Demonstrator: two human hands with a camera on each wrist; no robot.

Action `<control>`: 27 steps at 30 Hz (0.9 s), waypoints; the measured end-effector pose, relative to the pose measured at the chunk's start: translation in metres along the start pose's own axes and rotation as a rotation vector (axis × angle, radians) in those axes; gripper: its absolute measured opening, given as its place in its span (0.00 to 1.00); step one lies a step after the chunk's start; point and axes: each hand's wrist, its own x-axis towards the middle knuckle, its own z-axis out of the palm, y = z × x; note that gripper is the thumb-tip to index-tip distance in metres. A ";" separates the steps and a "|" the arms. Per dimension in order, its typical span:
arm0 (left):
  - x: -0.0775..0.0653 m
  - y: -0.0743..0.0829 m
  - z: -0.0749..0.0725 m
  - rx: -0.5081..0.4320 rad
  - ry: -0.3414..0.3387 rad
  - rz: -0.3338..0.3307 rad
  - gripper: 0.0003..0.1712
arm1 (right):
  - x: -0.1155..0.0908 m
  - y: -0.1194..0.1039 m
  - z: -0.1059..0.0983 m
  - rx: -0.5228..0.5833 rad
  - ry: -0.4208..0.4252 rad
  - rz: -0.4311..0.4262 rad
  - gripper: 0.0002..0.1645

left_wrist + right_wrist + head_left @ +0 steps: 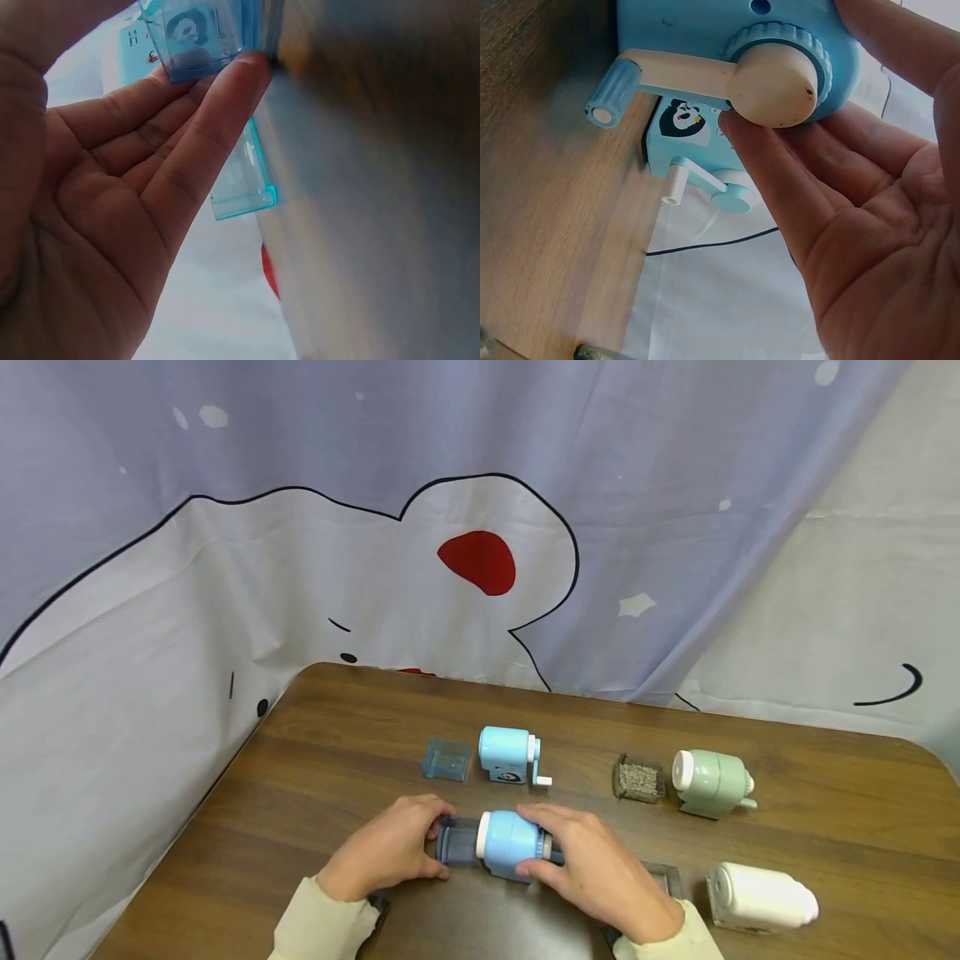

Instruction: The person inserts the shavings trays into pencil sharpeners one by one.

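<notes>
My right hand (588, 868) grips the blue crank pencil sharpener (510, 839) round its body, thumb in front and fingers behind. In the right wrist view, its cream crank (697, 75) with a blue knob sticks out past the fingers. At the sharpener's left end is a see-through dark blue shavings drawer (459, 842). The left hand (393, 847) holds this drawer between thumb and fingers at its outer end. Whether the drawer's inner end sits inside the sharpener cannot be told. Close behind stands a light blue sharpener (506, 753) with a panda picture.
A clear blue drawer (447, 760) lies beside the light blue sharpener. Further right are a drawer of shavings (639, 779) and a green sharpener (711, 781). A white sharpener (757, 897) lies near a grey tray (667, 877), partly covered by the right hand. A curtain hangs behind the table.
</notes>
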 end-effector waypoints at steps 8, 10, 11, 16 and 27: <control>0.003 0.004 0.002 -0.001 -0.010 0.023 0.35 | 0.000 0.000 0.001 0.000 0.009 -0.009 0.35; 0.004 0.005 0.003 -0.003 -0.006 0.032 0.35 | 0.000 0.000 0.001 0.000 0.011 -0.011 0.35; 0.004 0.006 0.003 -0.003 -0.004 0.038 0.35 | 0.000 0.000 0.001 0.000 0.012 -0.012 0.35; 0.006 0.007 0.006 -0.011 0.003 0.047 0.35 | 0.000 0.001 0.001 0.004 0.014 -0.018 0.35; 0.011 0.012 0.008 -0.027 -0.009 0.058 0.33 | 0.000 0.003 0.001 0.011 0.012 -0.020 0.35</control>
